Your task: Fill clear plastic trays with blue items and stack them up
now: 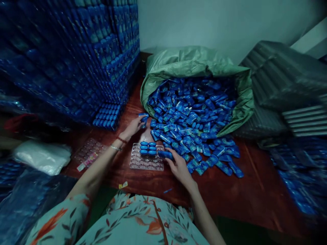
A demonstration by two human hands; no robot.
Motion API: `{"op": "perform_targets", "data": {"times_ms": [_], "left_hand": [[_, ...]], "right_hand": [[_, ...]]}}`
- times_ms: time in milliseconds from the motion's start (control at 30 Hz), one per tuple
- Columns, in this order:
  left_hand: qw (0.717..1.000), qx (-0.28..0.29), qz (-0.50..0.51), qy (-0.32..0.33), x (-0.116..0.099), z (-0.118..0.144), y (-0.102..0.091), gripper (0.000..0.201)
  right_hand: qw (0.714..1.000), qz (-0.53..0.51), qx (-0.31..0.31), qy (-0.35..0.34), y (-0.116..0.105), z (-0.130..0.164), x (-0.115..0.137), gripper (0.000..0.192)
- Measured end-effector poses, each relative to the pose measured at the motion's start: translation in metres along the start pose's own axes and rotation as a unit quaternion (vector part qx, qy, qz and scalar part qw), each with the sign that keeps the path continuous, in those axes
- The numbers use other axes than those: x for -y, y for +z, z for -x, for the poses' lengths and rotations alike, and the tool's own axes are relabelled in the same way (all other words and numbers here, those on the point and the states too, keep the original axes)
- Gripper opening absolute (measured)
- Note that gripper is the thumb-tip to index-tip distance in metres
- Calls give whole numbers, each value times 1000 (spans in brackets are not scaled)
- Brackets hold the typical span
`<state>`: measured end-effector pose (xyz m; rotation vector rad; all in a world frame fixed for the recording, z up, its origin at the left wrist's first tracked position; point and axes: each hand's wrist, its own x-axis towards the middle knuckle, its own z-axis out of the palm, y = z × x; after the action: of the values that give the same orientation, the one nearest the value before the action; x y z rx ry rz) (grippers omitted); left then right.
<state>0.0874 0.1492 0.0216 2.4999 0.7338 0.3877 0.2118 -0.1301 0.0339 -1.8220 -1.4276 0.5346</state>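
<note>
A clear plastic tray [146, 162] with moulded pockets lies on the red-brown table in front of me. Several small blue pieces [148, 148] fill its far rows. My right hand [178, 166] holds one blue piece [165, 154] at the tray's right edge. Farther back, my left hand [133, 127] grips another blue piece [143, 116] beside a large pile of loose blue pieces [191, 115] that spills onto the table from a green woven sack [189, 63].
A tall stack of filled trays [76, 58] rises at the left. An empty clear tray [88, 153] and a white bag [42, 156] lie on the left. Dark stacked trays [286, 85] stand at the right, with more blue pieces [301, 173] below them.
</note>
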Motion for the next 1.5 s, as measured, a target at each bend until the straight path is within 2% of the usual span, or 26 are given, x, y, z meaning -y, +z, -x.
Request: {"op": "perform_targets", "data": {"times_ms": [67,133,200,300,367,433,567,667,733,800,867,967,1067,1133,1200,1267,1333,1500], "left_hand": [[991,-83,98,-36,2,35,-7,37],[962,-177,194,-82,1,75,-9,31],[932,-237,247,-118,-6,115,-6,29],[912,-268,270,-151,-22,160,8,25],[912,-268,265,-165,-34,175,21,23],[916,-259,268,-152,-44,179,34,20],[933,-233,271,-43,-52,172,47,17],[955,-204,212,33,-47,173,48,24],[971,-169,154,71,-42,174,46,29],[984,-118,96,98,-40,175,41,32],[990,-65,50,111,-42,171,36,33],[993,-14,2,116,-50,164,30,32],[991,-19,-35,129,-57,163,29,32],[990,-44,-47,127,-57,164,27,29],[992,-83,-19,98,-51,160,23,26],[990,-127,43,50,-40,144,18,23],[984,-151,93,6,-26,114,13,21],[992,-90,88,-31,-1,21,19,20]], "right_hand": [[999,-32,5,-20,14,0,6,33],[998,-29,24,-41,26,-1,11,31],[998,-5,37,-53,35,-4,12,33],[996,44,40,-69,42,-8,10,34],[991,87,45,-90,44,-11,9,30],[985,121,56,-110,44,-12,9,27],[986,81,61,-135,43,-11,9,22],[991,12,8,-135,45,-7,6,15],[991,1,-21,-131,47,-3,2,15],[991,34,-17,-131,49,0,1,18],[985,96,13,-141,49,0,4,22],[966,200,54,-156,48,-4,17,27],[941,285,95,-158,49,-12,33,27],[930,317,116,-147,50,-16,41,25],[925,333,127,-134,51,-19,45,24],[924,337,129,-124,53,-19,45,24],[928,333,118,-117,57,-15,43,25],[953,289,3,-90,66,0,38,23]]}}
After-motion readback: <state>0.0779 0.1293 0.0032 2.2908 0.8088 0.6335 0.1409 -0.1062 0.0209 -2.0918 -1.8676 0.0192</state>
